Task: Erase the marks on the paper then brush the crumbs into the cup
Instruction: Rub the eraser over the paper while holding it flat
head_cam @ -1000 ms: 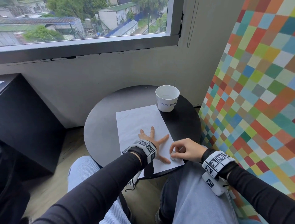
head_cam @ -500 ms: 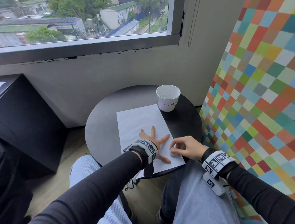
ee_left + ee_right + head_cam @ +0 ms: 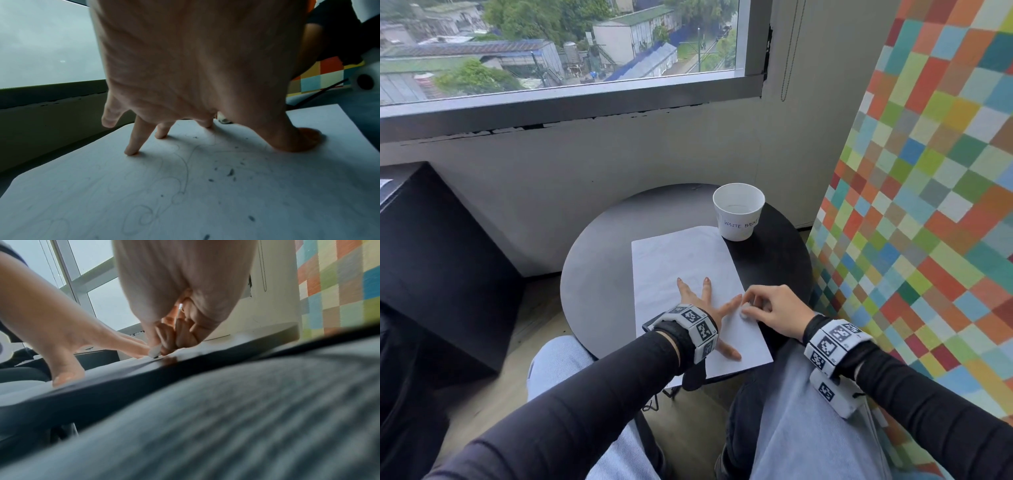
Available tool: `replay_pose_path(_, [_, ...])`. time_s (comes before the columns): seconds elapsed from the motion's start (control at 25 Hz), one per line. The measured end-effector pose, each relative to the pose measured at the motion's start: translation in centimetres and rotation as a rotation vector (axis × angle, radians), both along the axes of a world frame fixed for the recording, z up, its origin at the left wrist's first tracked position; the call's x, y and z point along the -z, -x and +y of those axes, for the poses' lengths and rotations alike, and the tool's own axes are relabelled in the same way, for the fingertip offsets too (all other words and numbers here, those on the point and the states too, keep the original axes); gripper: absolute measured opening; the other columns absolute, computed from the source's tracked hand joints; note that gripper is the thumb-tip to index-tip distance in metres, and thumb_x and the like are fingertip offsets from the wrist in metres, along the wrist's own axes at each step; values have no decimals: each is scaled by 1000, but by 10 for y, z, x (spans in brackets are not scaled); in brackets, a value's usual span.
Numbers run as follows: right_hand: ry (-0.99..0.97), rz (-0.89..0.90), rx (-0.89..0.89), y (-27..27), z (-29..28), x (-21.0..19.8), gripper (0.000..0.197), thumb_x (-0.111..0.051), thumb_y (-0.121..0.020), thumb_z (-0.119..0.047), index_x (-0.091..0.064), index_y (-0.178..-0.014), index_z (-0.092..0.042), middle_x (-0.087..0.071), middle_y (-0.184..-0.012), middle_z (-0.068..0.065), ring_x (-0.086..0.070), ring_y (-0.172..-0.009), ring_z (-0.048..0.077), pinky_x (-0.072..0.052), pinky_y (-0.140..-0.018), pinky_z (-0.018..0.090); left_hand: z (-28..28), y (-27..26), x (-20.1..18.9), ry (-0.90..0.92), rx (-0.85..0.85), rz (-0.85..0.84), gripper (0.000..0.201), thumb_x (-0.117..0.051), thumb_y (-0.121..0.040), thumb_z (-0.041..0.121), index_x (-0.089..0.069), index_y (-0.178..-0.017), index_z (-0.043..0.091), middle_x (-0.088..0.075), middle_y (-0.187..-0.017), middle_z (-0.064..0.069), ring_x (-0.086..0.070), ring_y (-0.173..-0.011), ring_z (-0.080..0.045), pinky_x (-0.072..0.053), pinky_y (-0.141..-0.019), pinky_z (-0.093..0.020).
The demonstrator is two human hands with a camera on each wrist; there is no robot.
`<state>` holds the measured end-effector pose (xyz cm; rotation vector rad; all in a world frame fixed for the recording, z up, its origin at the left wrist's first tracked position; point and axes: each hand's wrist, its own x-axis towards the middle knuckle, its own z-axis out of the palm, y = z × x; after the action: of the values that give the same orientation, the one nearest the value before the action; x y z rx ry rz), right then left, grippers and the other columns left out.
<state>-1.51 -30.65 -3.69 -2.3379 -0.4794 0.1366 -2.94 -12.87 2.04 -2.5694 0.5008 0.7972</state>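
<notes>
A white sheet of paper (image 3: 681,260) lies on the round black table (image 3: 599,260). My left hand (image 3: 705,305) presses flat on it with fingers spread. Faint pencil curls (image 3: 144,216) and dark eraser crumbs (image 3: 230,172) show on the paper (image 3: 102,186) in the left wrist view. My right hand (image 3: 770,308) pinches a small white eraser (image 3: 745,311) against the paper's right edge, close to my left index finger. The eraser (image 3: 154,351) shows at the fingertips in the right wrist view. A white paper cup (image 3: 738,210) labelled "WASTE BASKET" stands upright past the paper's far right corner.
A multicoloured checkered wall (image 3: 928,205) stands close on the right of the table. A black cabinet (image 3: 431,267) is at the left. A grey wall under a window (image 3: 551,44) runs behind the table. My knees in light jeans (image 3: 791,411) sit under the near edge.
My right hand with the eraser has shifted slightly up and left along the paper's right edge, closer to my left index finger. My left hand stays pressed on the paper.
</notes>
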Motion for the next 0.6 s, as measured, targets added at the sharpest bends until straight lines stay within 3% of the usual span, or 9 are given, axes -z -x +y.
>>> replay_pose_path(0.16, [-47, 154, -166, 6, 0, -6, 5, -73, -82, -26, -70, -83, -22, -59, -62, -4, -47, -52, 1, -37, -58, 12, 1, 1, 0, -11, 7, 5, 114, -48, -73, 88, 24, -150, 44, 22, -160, -22, 5, -146, -52, -1, -113, -72])
replay_pose_path(0.32, [-24, 15, -3, -2, -1, -3, 7, -73, -82, -28, -69, -85, -23, -58, -62, -7, -47, -52, 4, -37, -59, 18, 1, -1, 3, 11, -11, 9, 118, -51, -70, 88, 24, -151, 42, 23, -160, -21, 1, -145, -54, -1, -112, -72])
replay_pose_path(0.44, [-40, 158, -186, 8, 3, -5, 5, -73, -83, -26, -69, -85, -23, -59, -63, -6, -49, -53, 2, -38, -59, 12, 1, -1, 3, 4, -15, 11, 120, -51, -69, 88, 25, -150, 42, 25, -160, -20, 0, -145, -54, -2, -112, -72])
replay_pose_path(0.6, [-29, 47, -42, 3, -1, -7, 3, -72, -84, -25, -69, -85, -24, -57, -62, -6, -46, -51, 2, -35, -59, 15, 0, -2, 3, 10, -21, 25, 121, -53, -70, 87, 25, -150, 42, 25, -159, -21, 1, -145, -54, -1, -112, -72])
